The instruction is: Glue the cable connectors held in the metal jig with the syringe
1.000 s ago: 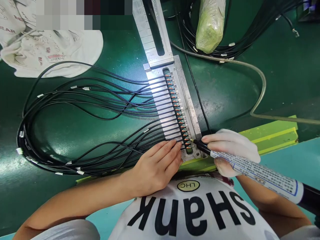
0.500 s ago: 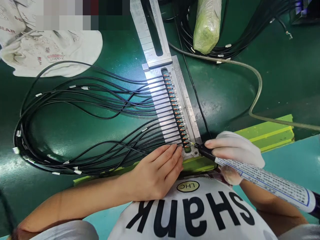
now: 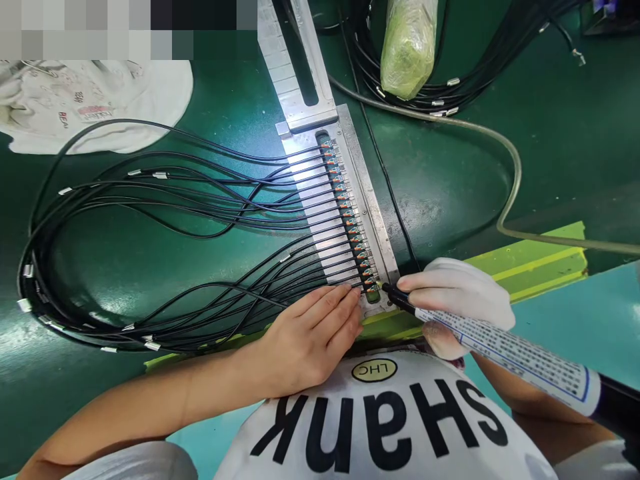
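My right hand [image 3: 455, 297], in a white glove, grips a pen-shaped tool [image 3: 510, 353] with a black front and a white barrel covered in print. Its thin tip is at the lowest wire ends in a metal fixture [image 3: 373, 200]. Bare, my left hand [image 3: 313, 333] rests at the fixture's near left edge, fingers together, fingertips pinching at the lowest black cable [image 3: 353, 288]; the thumb is hidden. Several black cables [image 3: 240, 213] lie side by side across the fixture, their stripped ends with orange wires over a slot [image 3: 324, 139].
The cables loop left over the green table [image 3: 130, 260]. A white printed cloth [image 3: 100, 110] lies at the upper left. A plastic-wrapped green bundle [image 3: 409, 53], more black cables [image 3: 480, 73] and a pale hose [image 3: 515, 167] lie at the right. Yellow-green tape [image 3: 540, 253] marks the near edge.
The view has shifted slightly, so the fixture and cables appear a little further left. Both hands keep nearly the same place at the fixture's near end, the tool still in my right hand.
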Motion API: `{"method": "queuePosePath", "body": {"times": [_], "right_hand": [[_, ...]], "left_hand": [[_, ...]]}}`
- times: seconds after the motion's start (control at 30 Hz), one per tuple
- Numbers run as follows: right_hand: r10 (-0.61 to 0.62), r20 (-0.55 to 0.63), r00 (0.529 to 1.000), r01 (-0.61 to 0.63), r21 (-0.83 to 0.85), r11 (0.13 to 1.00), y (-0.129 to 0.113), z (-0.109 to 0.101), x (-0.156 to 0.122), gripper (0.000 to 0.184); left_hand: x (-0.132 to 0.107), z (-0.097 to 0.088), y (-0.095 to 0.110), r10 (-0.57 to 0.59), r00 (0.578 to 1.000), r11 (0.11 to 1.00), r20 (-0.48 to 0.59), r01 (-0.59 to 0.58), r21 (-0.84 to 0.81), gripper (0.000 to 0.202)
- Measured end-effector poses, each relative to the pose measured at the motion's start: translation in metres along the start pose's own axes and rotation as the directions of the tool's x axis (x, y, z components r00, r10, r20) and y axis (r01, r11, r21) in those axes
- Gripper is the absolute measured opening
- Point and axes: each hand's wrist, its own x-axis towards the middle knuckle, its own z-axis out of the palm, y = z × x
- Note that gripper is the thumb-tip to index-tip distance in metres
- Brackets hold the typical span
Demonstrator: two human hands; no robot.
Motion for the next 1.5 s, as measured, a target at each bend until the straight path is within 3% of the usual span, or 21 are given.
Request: {"method": "queuePosePath", "body": {"times": [0.3, 0.63, 0.8, 1.5], "right_hand": [[-0.009, 0.068, 0.998, 0.009, -0.008, 1.0, -0.0008, -0.0045, 0.0011, 0.02], [0.003, 0.044, 0.999, -0.004, 0.014, 1.0, -0.0007, -0.0052, -0.0011, 0.019], [-0.006, 0.119, 0.993, 0.002, 0.035, 0.999, 0.0002, -0.0085, 0.0014, 0.015], [0.025, 0.054, 0.998, -0.023, -0.031, 0.999, -0.0002, -0.0016, -0.0009, 0.02]], "left_hand": [[-0.0013, 0.0023, -0.0007, -0.012, 1.0, 0.999, -0.01, 0.012, -0.036, 0.02], [0.0022, -0.0005, -0.0018, -0.008, 1.0, 1.0, -0.004, 0.008, -0.029, 0.015], [0.0038, -0.0009, -0.0018, -0.011, 1.0, 0.999, -0.015, 0.01, -0.038, 0.016], [-0.0026, 0.0038, -0.0013, -0.013, 0.999, 0.999, -0.029, 0.012, -0.047, 0.02]]}}
